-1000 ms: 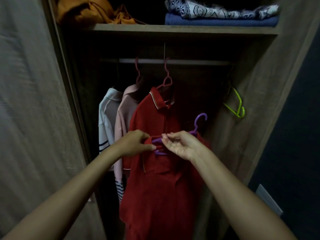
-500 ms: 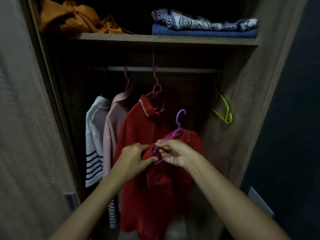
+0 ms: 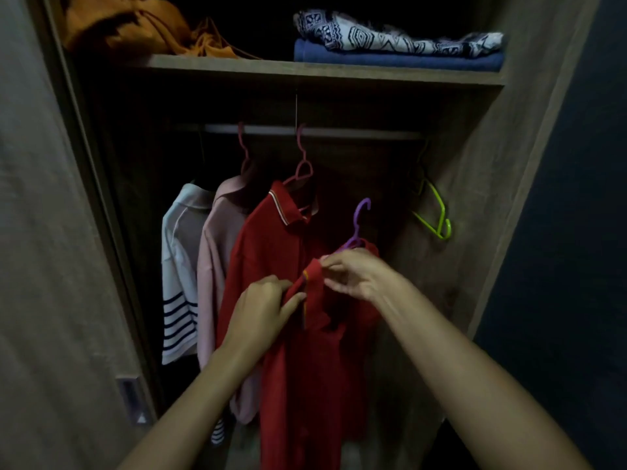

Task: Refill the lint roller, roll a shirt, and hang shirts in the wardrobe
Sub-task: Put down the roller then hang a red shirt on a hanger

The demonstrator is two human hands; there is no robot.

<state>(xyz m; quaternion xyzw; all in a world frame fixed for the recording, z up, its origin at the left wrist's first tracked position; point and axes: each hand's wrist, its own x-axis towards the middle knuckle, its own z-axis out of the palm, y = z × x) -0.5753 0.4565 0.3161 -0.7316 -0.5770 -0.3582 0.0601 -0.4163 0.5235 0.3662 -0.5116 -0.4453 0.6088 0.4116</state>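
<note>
Along the left edge of the frame a grey-brown wooden wardrobe door (image 3: 44,232) stands open, blurred, with a small pale fitting low on it that is too dim to make out. At the upper left, a crumpled orange cloth (image 3: 129,25) lies on the wooden shelf (image 3: 322,71), its top cut off by the frame. Under the shelf runs a metal hanging rail (image 3: 356,132), its left end lost in shadow. From it hang, left to right, a white shirt with dark stripes (image 3: 178,266), a pale pink shirt (image 3: 213,266) and a red polo shirt with a striped collar (image 3: 268,249), the last two on pink hangers; the white shirt's hanger is hidden in the dark.

In the centre, the left hand (image 3: 263,310) pinches the collar of a second red shirt (image 3: 319,368), held in front of the hung ones. The right hand (image 3: 356,274) pinches the same collar just beside it, covering most of the purple plastic hanger (image 3: 359,222), whose hook rises free below the rail. The shirt's hem runs out of the frame.

At the upper right, a patterned black-and-white cloth (image 3: 390,37) lies on a folded blue cloth (image 3: 397,59). A lime-green hanger (image 3: 437,215) hangs by the right wall. A dark blue wall (image 3: 576,232) fills the right edge.
</note>
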